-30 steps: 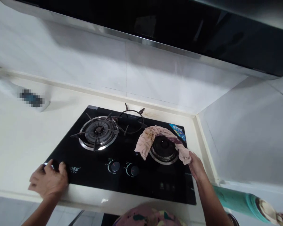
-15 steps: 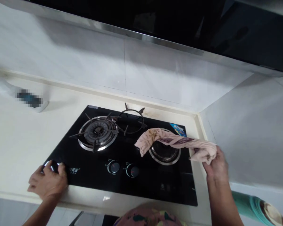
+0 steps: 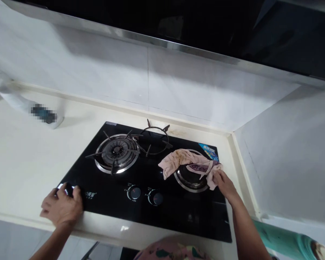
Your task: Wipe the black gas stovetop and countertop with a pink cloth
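Observation:
A stained pink cloth (image 3: 180, 159) lies bunched across the right burner (image 3: 191, 186) of the black glass gas stove (image 3: 111, 204). My right hand (image 3: 224, 185) is closed on the cloth's right end, near the stove's right edge. Over the stove's front left corner, my left hand (image 3: 63, 207) rests with fingers apart and nothing seen in it. The left burner (image 3: 117, 151) carries its pan support. A loose black pan support (image 3: 167, 145) sits between the burners at the back, partly past the stove's rear edge.
A white bottle (image 3: 18, 103) with a blurred label lies on the pale counter (image 3: 24, 155) at left. Two knobs (image 3: 135, 193) are near the stove's front. A range hood (image 3: 162, 41) hangs above. At lower right is a green cylinder-like object (image 3: 289, 238) beside the wall.
My right hand has moved left, bringing the cloth's right end in over the right burner and bunching it. My left hand stays at the stove corner. The view has shifted slightly.

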The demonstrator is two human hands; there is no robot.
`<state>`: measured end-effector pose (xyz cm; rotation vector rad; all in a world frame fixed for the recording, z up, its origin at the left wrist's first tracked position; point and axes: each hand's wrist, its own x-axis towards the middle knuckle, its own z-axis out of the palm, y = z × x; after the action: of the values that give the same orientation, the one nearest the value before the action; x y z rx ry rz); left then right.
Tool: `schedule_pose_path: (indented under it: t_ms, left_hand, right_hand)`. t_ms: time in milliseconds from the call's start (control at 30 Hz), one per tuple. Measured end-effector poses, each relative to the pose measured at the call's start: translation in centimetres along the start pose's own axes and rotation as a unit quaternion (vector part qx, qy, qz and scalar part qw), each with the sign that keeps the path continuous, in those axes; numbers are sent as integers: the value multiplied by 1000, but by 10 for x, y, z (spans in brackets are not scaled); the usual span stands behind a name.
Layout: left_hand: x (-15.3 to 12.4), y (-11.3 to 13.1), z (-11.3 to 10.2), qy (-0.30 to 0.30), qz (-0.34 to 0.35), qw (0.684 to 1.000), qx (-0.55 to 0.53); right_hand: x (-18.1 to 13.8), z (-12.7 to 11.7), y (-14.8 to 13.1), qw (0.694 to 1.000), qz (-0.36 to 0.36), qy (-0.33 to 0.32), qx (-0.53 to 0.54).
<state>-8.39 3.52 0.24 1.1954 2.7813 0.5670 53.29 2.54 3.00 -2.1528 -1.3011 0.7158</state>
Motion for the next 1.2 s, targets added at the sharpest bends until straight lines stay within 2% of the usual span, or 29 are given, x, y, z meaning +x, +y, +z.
schedule_pose_path:
  t_ms: [167, 367, 467, 567, 667, 767, 867, 1067, 1200]
  left_hand:
    - [1, 0, 1, 4, -7, 1000, 10]
    - [1, -1, 2, 6, -8, 1000, 11]
    - [0, -2, 3, 7, -4, 1000, 12]
    - [0, -3, 3, 9, 0, 1000, 12]
    - [0, -4, 5, 15, 6, 1000, 11]
    - [2, -6, 7, 21, 9, 1000, 9]
    - [4, -7, 7, 15, 1, 1000, 12]
    - [5, -5, 5, 7, 0, 1000, 14]
    - [1, 0, 1, 9, 1, 1000, 9]
  right_hand:
    - [28, 15, -51, 984, 19, -22, -175]
    - [74, 44, -124, 976, -6, -34, -217]
    - [74, 69, -157, 967, -56, -53, -244]
    - [52, 91, -175, 950, -130, -76, -272]
    - [19, 105, -167, 936, -222, -82, -262]
    - [-17, 113, -140, 922, -306, -77, -223]
    - [-51, 114, -106, 921, -332, -80, -188]
    - [-92, 96, -50, 952, -279, -43, -116]
    - [-95, 61, -17, 989, -144, -30, -31]
